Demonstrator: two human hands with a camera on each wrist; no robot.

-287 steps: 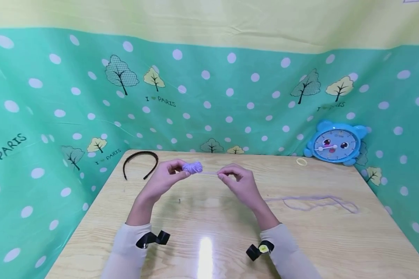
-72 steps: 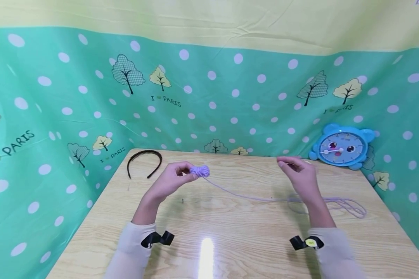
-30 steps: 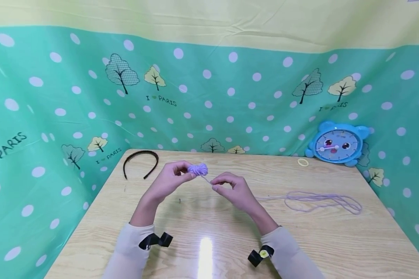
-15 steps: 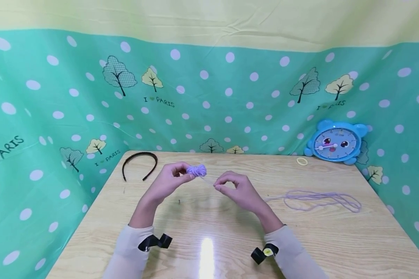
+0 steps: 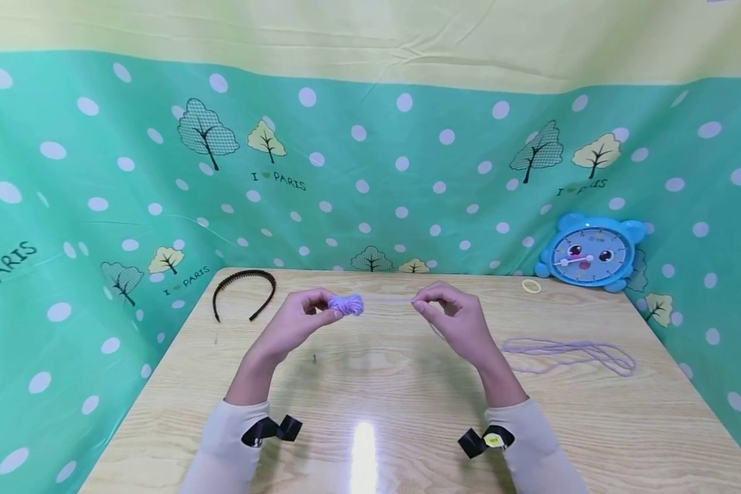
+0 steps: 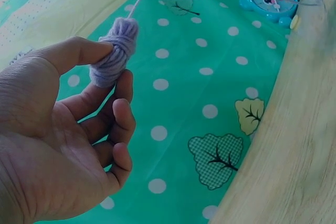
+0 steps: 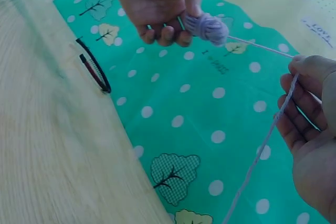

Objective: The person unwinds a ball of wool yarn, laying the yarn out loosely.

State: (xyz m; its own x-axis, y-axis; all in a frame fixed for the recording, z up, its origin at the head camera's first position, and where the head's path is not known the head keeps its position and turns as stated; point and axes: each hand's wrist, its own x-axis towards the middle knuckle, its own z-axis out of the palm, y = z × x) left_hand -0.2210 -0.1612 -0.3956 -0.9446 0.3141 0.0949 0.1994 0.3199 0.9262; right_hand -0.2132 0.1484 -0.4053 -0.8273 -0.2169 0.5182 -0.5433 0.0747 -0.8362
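A small wound ball of lilac yarn [image 5: 347, 304] is pinched between the thumb and fingers of my left hand [image 5: 296, 322], held above the table. In the left wrist view the yarn ball [image 6: 118, 51] shows its wraps crossing around the middle. One strand [image 7: 257, 46] runs taut from the ball to my right hand [image 5: 453, 319], whose thumb and forefinger pinch it. Beyond that pinch, the tail of the strand [image 7: 257, 156] hangs down past the right palm. Loose loops of the same yarn [image 5: 568, 350] lie on the table to the right.
A black toothed headband [image 5: 243, 274] lies at the table's back left. At the back right a blue animal-shaped clock [image 5: 589, 254] leans against the dotted curtain, with a cream ring [image 5: 531, 286] beside it. The wooden table [image 5: 321, 418] spreads below both hands.
Over the earlier frames my right hand moves far out, returns close to the ball, then draws right again, pulling the strand straight. My left hand stays nearly in place with the ball.
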